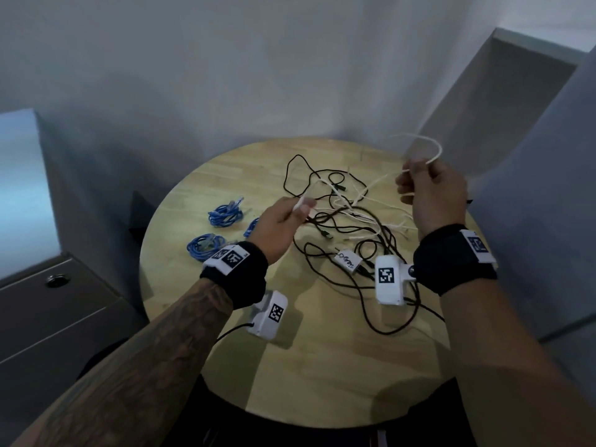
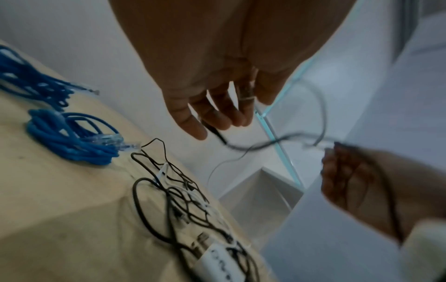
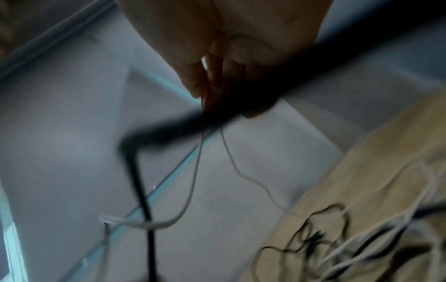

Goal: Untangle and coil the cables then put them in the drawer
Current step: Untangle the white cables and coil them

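Setting: plain indoor room, office-like or a bare room at home; which one cannot be told. Evidence: grey drawer cabinet (image 1: 54,317) with round lock (image 1: 57,280) at left; small round wooden table (image 1: 322,366) in a corner of unadorned white walls (image 1: 225,75); white shelf recess (image 1: 503,101) at right.

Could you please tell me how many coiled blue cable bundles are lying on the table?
3. One lies farthest back, one nearer by the left wrist, and a third is partly hidden behind the left hand. More could be hidden under the arm.
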Tool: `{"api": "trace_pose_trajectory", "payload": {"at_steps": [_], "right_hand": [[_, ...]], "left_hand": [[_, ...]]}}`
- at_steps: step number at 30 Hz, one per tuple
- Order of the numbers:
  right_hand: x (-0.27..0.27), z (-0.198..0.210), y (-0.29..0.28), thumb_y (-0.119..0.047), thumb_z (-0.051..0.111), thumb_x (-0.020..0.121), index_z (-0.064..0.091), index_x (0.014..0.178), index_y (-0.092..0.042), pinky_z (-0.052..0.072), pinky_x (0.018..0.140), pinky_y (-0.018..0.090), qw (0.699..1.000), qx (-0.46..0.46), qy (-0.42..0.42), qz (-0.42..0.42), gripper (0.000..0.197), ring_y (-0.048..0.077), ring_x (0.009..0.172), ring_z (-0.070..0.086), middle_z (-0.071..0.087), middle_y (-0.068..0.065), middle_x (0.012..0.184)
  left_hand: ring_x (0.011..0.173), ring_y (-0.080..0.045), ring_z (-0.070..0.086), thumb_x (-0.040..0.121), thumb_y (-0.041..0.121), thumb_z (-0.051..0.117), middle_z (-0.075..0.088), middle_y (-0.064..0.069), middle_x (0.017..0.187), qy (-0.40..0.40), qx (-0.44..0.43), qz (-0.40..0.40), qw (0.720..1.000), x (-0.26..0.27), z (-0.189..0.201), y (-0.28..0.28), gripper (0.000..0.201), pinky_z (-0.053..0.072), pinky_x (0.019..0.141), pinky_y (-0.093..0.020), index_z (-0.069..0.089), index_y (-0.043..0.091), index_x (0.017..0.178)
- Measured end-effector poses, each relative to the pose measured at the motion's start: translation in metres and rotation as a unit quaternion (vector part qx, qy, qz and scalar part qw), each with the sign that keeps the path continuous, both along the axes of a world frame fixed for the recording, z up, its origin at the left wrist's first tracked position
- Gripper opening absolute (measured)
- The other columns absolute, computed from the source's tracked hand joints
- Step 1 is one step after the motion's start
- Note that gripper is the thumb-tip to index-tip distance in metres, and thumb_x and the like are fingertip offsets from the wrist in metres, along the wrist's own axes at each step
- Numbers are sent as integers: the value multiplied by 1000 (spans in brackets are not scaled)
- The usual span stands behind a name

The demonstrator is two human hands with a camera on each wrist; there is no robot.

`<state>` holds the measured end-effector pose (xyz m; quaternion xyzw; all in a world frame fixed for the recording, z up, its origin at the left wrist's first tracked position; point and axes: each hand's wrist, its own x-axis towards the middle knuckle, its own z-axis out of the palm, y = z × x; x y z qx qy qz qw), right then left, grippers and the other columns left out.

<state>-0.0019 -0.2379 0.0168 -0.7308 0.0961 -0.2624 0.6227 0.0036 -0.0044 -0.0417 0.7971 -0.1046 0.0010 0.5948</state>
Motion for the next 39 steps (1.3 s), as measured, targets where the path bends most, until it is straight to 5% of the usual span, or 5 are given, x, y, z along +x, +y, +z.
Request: {"api": "trace_pose_trajectory", "payload": {"at_steps": [11,16,28,33,39], "right_hand": [[-34,-10,42,-55,59,91,51,134,-38,43,101,33,953,-262,54,142,47,7,122,50,52,-15,135],[-54,-32,72,-30,68,92,72,100,-24,50,86,28,916,-182,129,334,10,6,88,67,73,-3,93],[-35,-34,65,-17,61,97,64,88,-14,54,86,33,971,-5,88,222,9,20,77,72,72,4,73],[-26,-34,51,-17,61,96,68,98,-10,37,45,23,951,163,129,229,9,9,40,28,35,-1,60],[-40,-46,67,-33,51,102,73,106,-29,36,55,12,909,-235,155,307,23,-3,54,49,56,-25,59]], "left_hand": [[59,-15,32,103,35,42,33,1,66,144,-257,-91,951,-26,36,17,34,42,62,-30,51,16,77],[61,-16,43,103,14,36,47,-3,68,139,-327,-92,930,-31,30,25,26,37,59,-25,61,11,105],[54,-12,46,97,0,40,54,1,59,191,-269,-47,943,-31,10,11,23,45,61,-31,63,4,94],[59,-13,40,93,11,36,44,1,65,312,-343,-220,858,-37,16,11,19,42,65,-30,54,12,89],[70,-11,67,98,11,40,69,-3,81,257,-518,-138,804,-29,26,17,18,60,77,-33,57,7,100]]}}
